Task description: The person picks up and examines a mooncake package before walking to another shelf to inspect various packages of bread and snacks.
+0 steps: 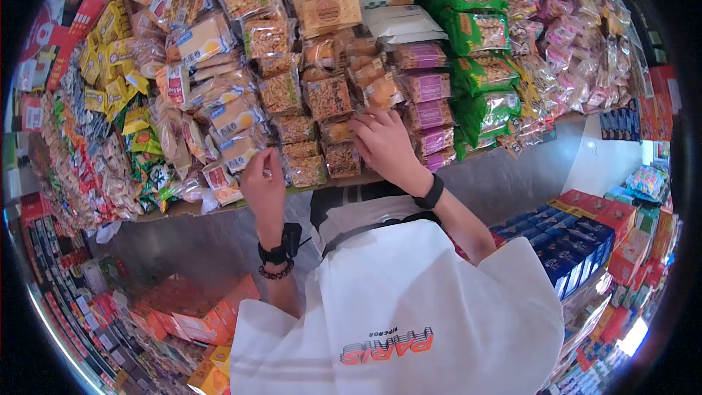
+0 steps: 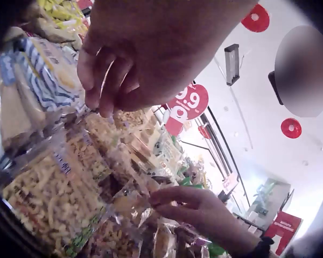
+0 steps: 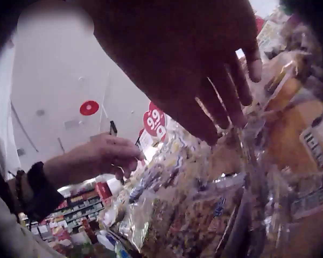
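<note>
Clear packs of brown nutty snack squares [image 1: 329, 96] stand in rows at the middle of the display. My right hand [image 1: 384, 143] reaches over them, its fingertips on a clear pack of golden-brown pastries [image 1: 337, 132] between two nutty packs. Seen from the right wrist, the right hand's fingers [image 3: 220, 88] are extended down onto crinkled wrappers. My left hand [image 1: 263, 181] hovers with loosely curled fingers at the display's front, beside a nutty pack [image 1: 306, 170]; nothing shows in it. In the left wrist view a pack of pale crunchy pieces [image 2: 54, 199] lies below that hand.
Blue-and-white biscuit packs [image 1: 239, 118] lie to the left. Purple-labelled packs [image 1: 431, 88] and green bags [image 1: 479, 73] stand to the right. The display's front edge [image 1: 289, 192] runs before my body. Dark blue boxes [image 1: 578, 249] are stacked at the lower right, orange cartons [image 1: 208, 314] at the lower left.
</note>
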The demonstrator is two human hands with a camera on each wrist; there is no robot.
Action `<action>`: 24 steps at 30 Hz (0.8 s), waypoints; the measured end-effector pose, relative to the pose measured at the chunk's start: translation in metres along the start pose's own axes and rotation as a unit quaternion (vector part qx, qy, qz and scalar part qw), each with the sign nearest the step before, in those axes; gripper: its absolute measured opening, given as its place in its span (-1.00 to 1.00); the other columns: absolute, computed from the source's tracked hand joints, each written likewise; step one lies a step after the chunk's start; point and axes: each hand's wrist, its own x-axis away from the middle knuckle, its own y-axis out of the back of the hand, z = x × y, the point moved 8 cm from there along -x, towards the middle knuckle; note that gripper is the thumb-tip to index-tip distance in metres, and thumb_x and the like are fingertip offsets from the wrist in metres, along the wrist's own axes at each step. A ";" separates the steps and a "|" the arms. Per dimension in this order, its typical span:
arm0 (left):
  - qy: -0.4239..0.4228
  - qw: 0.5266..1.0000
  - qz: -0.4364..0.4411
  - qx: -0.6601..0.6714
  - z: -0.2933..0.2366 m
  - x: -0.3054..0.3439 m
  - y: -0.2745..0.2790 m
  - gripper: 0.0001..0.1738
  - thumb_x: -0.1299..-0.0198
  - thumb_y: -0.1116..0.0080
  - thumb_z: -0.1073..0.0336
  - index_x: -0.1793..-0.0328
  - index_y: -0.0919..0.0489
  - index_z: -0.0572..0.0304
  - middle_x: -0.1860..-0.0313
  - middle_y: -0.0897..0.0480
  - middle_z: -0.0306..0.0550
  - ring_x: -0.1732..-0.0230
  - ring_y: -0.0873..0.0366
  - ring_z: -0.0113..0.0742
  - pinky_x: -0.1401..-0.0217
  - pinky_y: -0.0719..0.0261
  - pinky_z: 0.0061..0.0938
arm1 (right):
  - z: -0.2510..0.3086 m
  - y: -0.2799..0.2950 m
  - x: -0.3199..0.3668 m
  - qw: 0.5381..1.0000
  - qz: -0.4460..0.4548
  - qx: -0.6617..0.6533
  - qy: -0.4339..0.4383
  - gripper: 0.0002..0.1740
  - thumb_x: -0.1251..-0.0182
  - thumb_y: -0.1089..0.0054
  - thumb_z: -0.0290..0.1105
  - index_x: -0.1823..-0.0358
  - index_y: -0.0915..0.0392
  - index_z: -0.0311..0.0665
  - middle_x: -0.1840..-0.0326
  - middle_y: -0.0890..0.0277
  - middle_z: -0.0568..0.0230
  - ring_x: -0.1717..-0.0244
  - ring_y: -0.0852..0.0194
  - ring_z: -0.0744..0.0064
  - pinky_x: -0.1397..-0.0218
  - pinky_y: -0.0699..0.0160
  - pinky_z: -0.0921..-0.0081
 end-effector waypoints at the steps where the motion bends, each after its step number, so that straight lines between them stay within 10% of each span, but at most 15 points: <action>1: 0.003 1.000 0.007 0.002 0.005 0.009 0.000 -0.84 -0.40 -0.27 0.30 0.03 -0.70 0.21 0.24 -0.72 -0.03 0.30 -0.69 -0.19 0.17 -0.62 -0.33 | 0.005 -0.008 -0.003 0.999 -0.002 0.034 0.013 -0.70 -0.20 -0.35 -0.42 0.02 -0.61 -0.21 0.02 -0.59 0.24 -0.17 -0.48 0.12 -0.24 -0.42 0.16; 7: 0.040 0.998 0.016 0.037 0.010 0.038 -0.005 -0.86 -0.40 -0.28 0.31 0.05 -0.69 0.21 0.28 -0.70 -0.02 0.30 -0.68 -0.19 0.18 -0.61 -0.33 | 0.003 -0.053 -0.003 0.986 0.115 0.118 -0.011 -0.57 -0.05 -0.41 -0.40 -0.02 -0.60 -0.14 -0.07 -0.50 0.30 -0.31 -0.32 0.15 -0.31 -0.25 0.15; 10: 0.022 0.998 0.010 0.049 0.006 0.039 -0.011 -0.86 -0.39 -0.28 0.31 0.05 -0.69 0.21 0.27 -0.70 -0.03 0.30 -0.68 -0.20 0.17 -0.61 -0.35 | 0.016 -0.032 -0.003 0.995 0.038 0.081 0.044 -0.55 -0.04 -0.43 -0.41 -0.03 -0.60 -0.16 -0.04 -0.51 0.29 -0.24 -0.39 0.18 -0.27 -0.31 0.17; 17: -0.016 0.994 0.045 0.099 -0.017 0.028 -0.028 -0.85 -0.38 -0.28 0.32 0.06 -0.68 0.26 0.24 -0.71 0.00 0.29 -0.67 -0.15 0.16 -0.61 -0.33 | -0.014 0.041 -0.013 0.961 -0.074 -0.230 -0.131 -0.51 -0.26 -0.48 -0.33 -0.18 -0.56 -0.31 0.03 -0.61 0.04 0.07 -0.62 -0.05 0.00 -0.61 0.19; 24: -0.085 0.984 0.081 0.136 -0.067 0.009 -0.037 -0.86 -0.36 -0.30 0.32 0.08 -0.69 0.23 0.24 -0.73 0.02 0.27 -0.71 -0.11 0.16 -0.62 -0.28 | -0.063 0.075 -0.067 0.988 -0.094 -0.054 -0.106 -0.67 -0.24 -0.45 -0.35 -0.01 -0.64 -0.23 0.01 -0.61 0.14 0.05 -0.57 0.03 -0.04 -0.57 0.20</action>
